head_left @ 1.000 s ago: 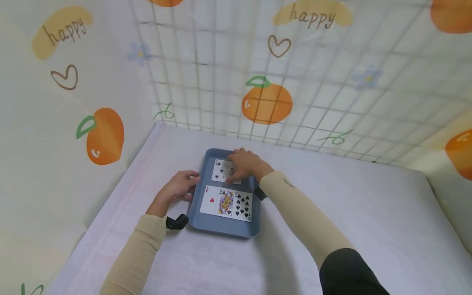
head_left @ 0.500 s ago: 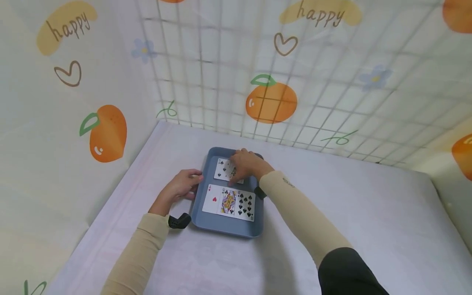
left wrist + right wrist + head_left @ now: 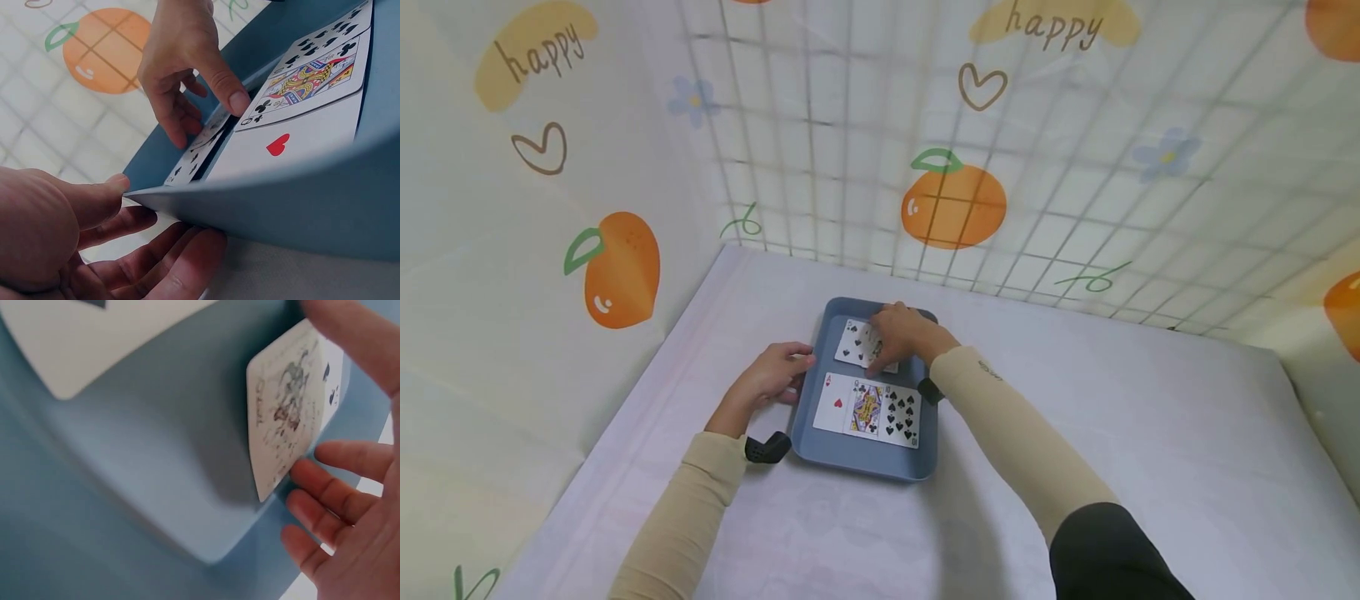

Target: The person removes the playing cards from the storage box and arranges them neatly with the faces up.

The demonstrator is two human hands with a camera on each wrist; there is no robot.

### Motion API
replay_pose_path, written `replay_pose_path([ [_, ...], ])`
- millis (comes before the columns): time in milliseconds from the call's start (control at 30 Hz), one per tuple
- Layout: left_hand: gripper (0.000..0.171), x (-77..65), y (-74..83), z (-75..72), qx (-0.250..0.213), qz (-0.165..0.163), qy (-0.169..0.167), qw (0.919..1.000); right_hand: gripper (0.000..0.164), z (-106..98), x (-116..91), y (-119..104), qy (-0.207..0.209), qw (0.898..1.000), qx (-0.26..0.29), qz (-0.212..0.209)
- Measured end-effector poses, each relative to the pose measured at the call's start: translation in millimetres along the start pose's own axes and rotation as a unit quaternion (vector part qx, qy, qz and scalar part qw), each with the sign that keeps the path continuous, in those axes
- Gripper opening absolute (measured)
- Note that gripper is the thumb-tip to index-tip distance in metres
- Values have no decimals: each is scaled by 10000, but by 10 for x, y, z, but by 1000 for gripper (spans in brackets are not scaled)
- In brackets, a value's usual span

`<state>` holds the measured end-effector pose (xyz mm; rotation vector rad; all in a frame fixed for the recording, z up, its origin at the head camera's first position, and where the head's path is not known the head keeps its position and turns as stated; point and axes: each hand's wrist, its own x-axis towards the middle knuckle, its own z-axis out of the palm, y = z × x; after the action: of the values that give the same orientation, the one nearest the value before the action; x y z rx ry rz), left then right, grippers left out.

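With left hand [image 3: 767,374], pinching tray [image 3: 857,455], probably for steadiness; with right hand [image 3: 904,332], half-curled, holding joker card [image 3: 287,406] by edges, likely for control.

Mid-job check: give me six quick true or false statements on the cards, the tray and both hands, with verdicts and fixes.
1. The cards lie in two rows inside the tray. True.
2. The left hand is holding a card. False: it grips the tray's left side.
3. The ace of hearts is at the left end of the near row. True.
4. The queen is the rightmost card of the near row. False: it lies between the ace and the ten of spades.
5. The right hand is wholly outside the tray. False: it is over the far row.
6. The right wrist view shows a card with a printed figure. True.
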<state>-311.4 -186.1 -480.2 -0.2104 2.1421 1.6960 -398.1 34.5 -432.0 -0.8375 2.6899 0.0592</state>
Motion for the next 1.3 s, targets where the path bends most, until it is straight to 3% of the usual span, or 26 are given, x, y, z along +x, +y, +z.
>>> replay_pose_path([
  [367,43,-23,46,75,129,29,5,9999,97,-3,-130,103,95,9999,63,69],
  [767,45,-70,83,100,182,17,-17,9998,92,-249,-303,186,372,9992,-121,-40],
  [1300,46,-85,45,82,183,-33,-17,9998,94,-400,-783,619,504,9980,162,343],
])
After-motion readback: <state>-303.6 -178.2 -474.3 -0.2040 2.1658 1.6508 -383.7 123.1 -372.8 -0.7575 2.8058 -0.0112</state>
